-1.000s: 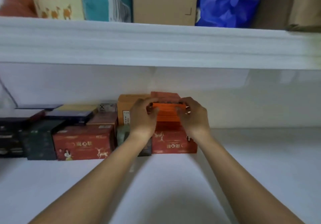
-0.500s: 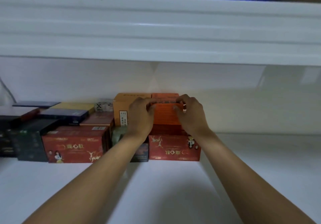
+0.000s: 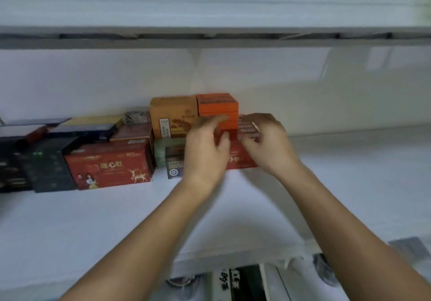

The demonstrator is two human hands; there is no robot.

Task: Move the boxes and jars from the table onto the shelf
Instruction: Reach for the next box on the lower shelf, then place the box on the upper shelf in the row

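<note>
A bright orange cardboard box sits stacked just beyond the loose-fingered, empty left hand; the blurred right hand, right of the box, also looks slack and empty.

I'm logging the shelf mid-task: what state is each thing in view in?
orange box: closed, upright, stacked on a red box.
tan box: closed, upright, directly left of the orange box.
deer-print red box: closed, resting on the shelf.
left hand: fingers loosely curled, holding nothing, in front of the orange box.
right hand: blurred, grip cannot be told.
</note>
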